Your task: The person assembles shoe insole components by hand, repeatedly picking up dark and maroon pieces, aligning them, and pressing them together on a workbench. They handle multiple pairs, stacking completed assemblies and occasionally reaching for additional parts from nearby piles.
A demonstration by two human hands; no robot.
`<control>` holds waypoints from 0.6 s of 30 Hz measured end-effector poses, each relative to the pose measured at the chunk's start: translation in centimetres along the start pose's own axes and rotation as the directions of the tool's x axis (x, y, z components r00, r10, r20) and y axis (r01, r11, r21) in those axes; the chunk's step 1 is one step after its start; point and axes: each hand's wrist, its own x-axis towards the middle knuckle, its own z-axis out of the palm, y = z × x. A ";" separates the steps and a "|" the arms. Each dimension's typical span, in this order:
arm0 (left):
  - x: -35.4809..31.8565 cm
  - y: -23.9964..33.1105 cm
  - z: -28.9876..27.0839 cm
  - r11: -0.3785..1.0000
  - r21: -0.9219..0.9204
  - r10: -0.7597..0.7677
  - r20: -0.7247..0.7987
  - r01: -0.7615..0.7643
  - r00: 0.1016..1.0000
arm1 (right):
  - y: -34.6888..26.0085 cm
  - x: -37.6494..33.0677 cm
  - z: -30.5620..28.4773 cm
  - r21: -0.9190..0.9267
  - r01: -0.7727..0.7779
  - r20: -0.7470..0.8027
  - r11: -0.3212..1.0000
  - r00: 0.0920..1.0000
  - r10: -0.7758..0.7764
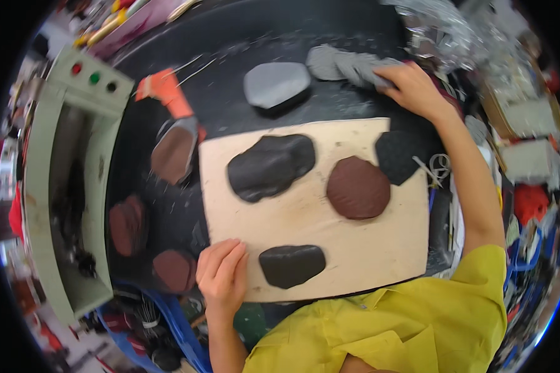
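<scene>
My right hand [414, 90] reaches to the far right, its fingers closed on the end of a fanned row of thin grey leather-like pieces [348, 65]. By the left front edge of a pale board [367, 248], my left hand [223, 273] has its fingers bent and pressed together; whatever they hold, if anything, is hidden. Across the board lie a large black piece [270, 166], a roundish stack of dark brown pieces [358, 188] and a smaller black piece [292, 265]. A dark piece [399, 155] overlaps its right edge.
A stack of grey pieces [277, 84] stands beyond the board. Brown stacks [175, 151] and an orange strip [168, 92] lie to its left. A pale green metal machine [43, 186] with buttons borders the left side. A blue basket [183, 329] stands at the lower left.
</scene>
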 end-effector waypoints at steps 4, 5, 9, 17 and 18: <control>-0.3 -0.1 -0.5 1.000 -0.015 -0.006 -0.031 0.005 0.999 | -2.8 -0.8 -3.3 -0.080 -0.033 0.128 0.996 0.991 0.043; -0.5 -0.1 -0.6 1.000 -0.021 -0.003 -0.039 0.002 0.999 | -3.6 -0.6 -3.8 -0.091 -0.049 0.073 0.995 0.996 0.056; 0.4 -1.4 -1.0 1.000 0.009 -0.008 -0.071 0.009 0.997 | -9.3 2.7 -4.6 0.231 -0.009 -0.050 0.973 0.999 0.021; 8.4 -11.2 1.9 0.946 0.284 -0.100 -0.197 0.154 0.975 | -21.1 4.5 -4.1 0.526 0.264 0.041 0.809 0.942 -0.334; 8.7 -12.3 2.8 0.955 0.193 -0.192 -0.175 0.225 0.966 | -21.5 4.2 -4.1 0.512 0.250 0.077 0.822 0.940 -0.334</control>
